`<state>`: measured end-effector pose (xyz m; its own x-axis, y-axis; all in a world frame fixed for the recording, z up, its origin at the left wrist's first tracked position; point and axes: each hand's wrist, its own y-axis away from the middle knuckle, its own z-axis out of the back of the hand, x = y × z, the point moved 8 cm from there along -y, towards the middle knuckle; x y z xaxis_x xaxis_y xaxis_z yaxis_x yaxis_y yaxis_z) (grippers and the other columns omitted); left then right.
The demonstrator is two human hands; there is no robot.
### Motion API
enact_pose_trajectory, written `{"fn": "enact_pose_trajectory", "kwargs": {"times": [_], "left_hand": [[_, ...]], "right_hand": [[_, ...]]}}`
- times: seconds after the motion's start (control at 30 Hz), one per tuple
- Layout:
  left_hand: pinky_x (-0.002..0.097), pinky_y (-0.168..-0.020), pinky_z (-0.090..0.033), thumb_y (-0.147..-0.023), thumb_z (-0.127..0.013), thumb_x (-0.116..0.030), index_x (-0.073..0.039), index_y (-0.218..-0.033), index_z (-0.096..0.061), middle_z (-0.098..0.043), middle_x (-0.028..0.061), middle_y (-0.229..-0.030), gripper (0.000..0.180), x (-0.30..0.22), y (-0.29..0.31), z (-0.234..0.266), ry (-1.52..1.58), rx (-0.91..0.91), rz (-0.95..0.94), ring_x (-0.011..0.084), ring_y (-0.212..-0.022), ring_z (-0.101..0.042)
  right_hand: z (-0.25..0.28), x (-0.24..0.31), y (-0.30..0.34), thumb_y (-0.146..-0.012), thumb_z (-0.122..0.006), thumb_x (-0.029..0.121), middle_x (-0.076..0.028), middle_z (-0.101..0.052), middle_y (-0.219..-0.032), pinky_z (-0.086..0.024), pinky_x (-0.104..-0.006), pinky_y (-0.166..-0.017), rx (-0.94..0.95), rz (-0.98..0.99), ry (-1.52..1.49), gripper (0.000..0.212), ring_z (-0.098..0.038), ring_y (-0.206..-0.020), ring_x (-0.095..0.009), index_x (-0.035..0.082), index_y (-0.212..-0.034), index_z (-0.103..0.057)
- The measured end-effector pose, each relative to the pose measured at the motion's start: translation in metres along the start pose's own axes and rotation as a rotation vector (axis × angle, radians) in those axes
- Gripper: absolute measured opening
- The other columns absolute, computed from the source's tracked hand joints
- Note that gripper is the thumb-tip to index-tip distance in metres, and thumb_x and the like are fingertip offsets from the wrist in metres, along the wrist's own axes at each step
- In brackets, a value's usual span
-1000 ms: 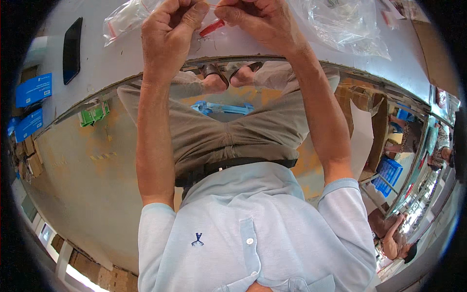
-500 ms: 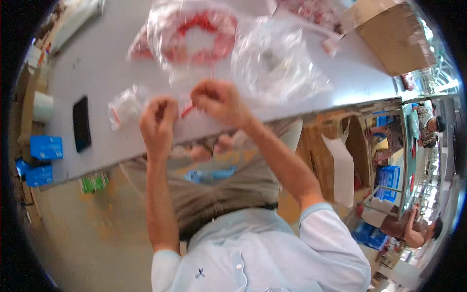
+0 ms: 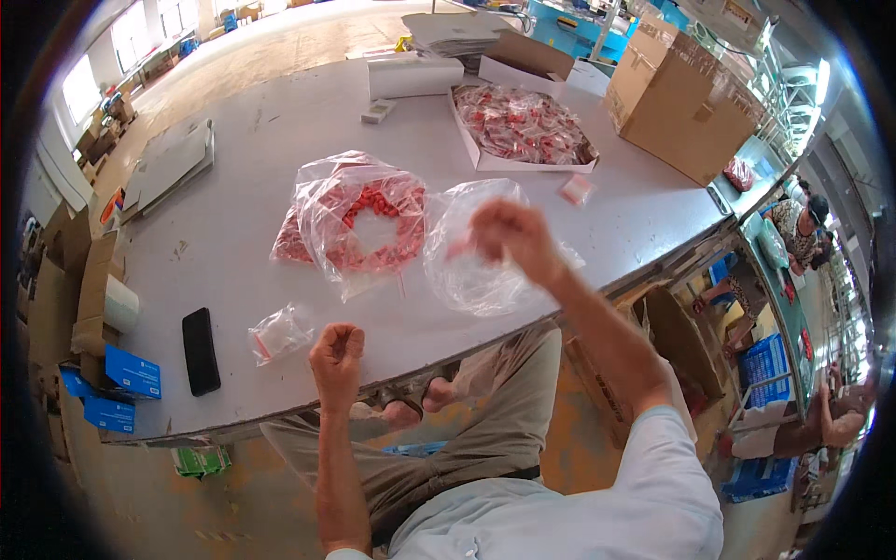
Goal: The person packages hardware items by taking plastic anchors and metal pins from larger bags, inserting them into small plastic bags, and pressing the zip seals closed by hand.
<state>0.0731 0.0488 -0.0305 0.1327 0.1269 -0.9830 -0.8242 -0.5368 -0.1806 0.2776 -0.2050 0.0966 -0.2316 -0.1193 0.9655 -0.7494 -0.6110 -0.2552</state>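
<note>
My right hand (image 3: 511,235) is over a clear plastic bag (image 3: 476,280) spread on the table. Its fingers are closed on a small reddish thing (image 3: 461,247), too smeared by motion to name. Near the table's front edge is my left hand (image 3: 336,357), its fingers curled in; whatever they hold, if anything, is hidden. Beside that hand lies a little heap of small clear bags (image 3: 280,334) with a red edge. Farther off, an opened clear bag (image 3: 322,247) shows many small red pieces (image 3: 371,201) around its mouth.
At the back, a shallow white box (image 3: 583,168) contains many filled packets. A cardboard carton (image 3: 681,103) stands at the far right, with a small packet (image 3: 577,190) nearby. A black phone (image 3: 200,352) and blue boxes (image 3: 131,371) are at left. People sit beyond the right side.
My hands have come apart: the right has moved away over the spread bag with the reddish thing, while the left remains near the front edge. The view has tilted up, showing more of the table.
</note>
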Motion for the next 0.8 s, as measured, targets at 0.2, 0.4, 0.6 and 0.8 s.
{"fn": "enact_pose_trajectory", "kwargs": {"times": [0.2, 0.4, 0.6, 0.8], "left_hand": [[0.0215, -0.066, -0.045, -0.099, -0.07, -0.007, -0.001, -0.093, -0.067, -0.058, -0.0047, -0.077, 0.009, 0.003, -0.002, -0.009, -0.011, 0.039, -0.001, 0.0033, -0.072, -0.051], [0.0234, -0.064, -0.045, -0.096, -0.073, -0.008, 0.0, -0.093, -0.068, -0.06, -0.0036, -0.077, 0.009, 0.001, 0.012, 0.002, -0.082, -0.022, -0.017, 0.0047, -0.071, -0.052], [0.0245, -0.065, -0.045, -0.093, -0.072, -0.004, 0.001, -0.095, -0.069, -0.061, -0.0005, -0.076, 0.007, 0.01, 0.004, -0.008, -0.234, 0.022, -0.022, 0.006, -0.071, -0.054], [0.0227, -0.063, -0.044, -0.096, -0.071, -0.007, -0.001, -0.094, -0.07, -0.062, -0.0032, -0.075, 0.006, -0.003, -0.004, -0.018, -0.06, 0.046, -0.051, 0.0041, -0.069, -0.051]], "right_hand": [[0.164, -0.014, -0.072, -0.096, -0.067, 0.01, -0.005, -0.07, -0.082, -0.048, -0.0235, -0.052, -0.577, -0.121, 0.297, 0.012, -0.063, -0.062, -0.01, 0.001, -0.103, -0.069], [0.03, -0.028, -0.013, -0.097, -0.068, 0.008, -0.002, -0.07, -0.083, -0.048, -0.0229, -0.055, -0.156, 0.006, 0.348, 0.018, -0.06, -0.064, -0.006, 0.0, -0.113, -0.069], [-0.132, 0.128, 0.049, -0.096, -0.07, 0.004, -0.005, -0.07, -0.082, -0.048, -0.0255, -0.055, 0.36, 0.515, 0.369, 0.02, -0.061, -0.064, -0.007, 0.002, -0.115, -0.069], [-0.131, 0.177, 0.095, -0.092, -0.072, 0.003, -0.008, -0.073, -0.082, -0.054, -0.0283, -0.06, 0.47, 0.389, 0.173, 0.021, -0.069, -0.07, -0.012, 0.001, -0.113, -0.073]]}}
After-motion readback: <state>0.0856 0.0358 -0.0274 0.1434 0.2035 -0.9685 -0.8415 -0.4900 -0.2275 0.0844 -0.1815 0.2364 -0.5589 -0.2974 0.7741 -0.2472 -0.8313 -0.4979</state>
